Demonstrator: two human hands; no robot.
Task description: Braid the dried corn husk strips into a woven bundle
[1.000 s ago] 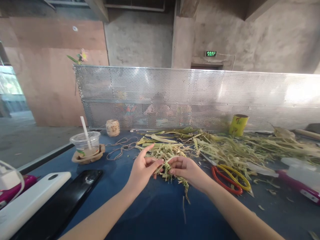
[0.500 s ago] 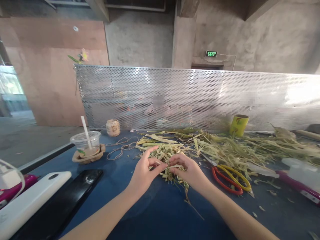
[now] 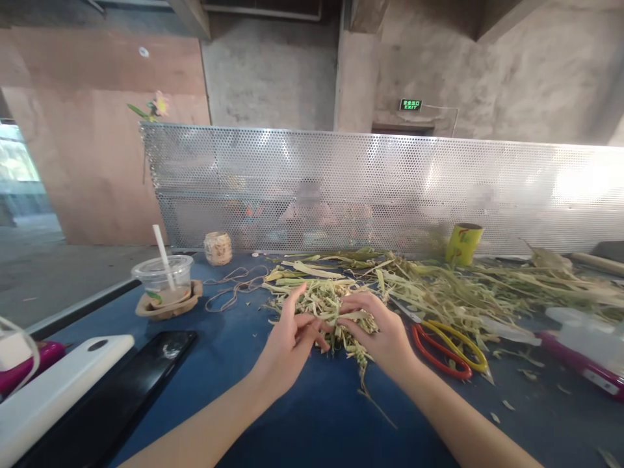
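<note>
A heap of short, pale green dried plant strips (image 3: 316, 296) lies on the blue tabletop (image 3: 292, 416), right under both hands. My left hand (image 3: 292, 335) is at the heap's near left side, index finger raised, the other fingers curled toward the thumb; what they pinch is too small to make out. On the right side of the heap, my right hand (image 3: 373, 325) has its thumb and fingers closed round some pale strips. A small gap separates the two hands. A thin stalk trails from the heap toward the near edge.
Scissors (image 3: 448, 348) with red and yellow handles lie right of my right hand. Longer dried leaves (image 3: 448, 292) spread behind them, near a yellow can (image 3: 464, 244). At left are a plastic cup (image 3: 166, 276), string (image 3: 236, 286), a black phone (image 3: 112, 390) and a white device (image 3: 63, 380).
My hands have moved slightly apart. The right fingers have shifted right with strips between them, and the left fingertips have curled lower at the heap's near side.
</note>
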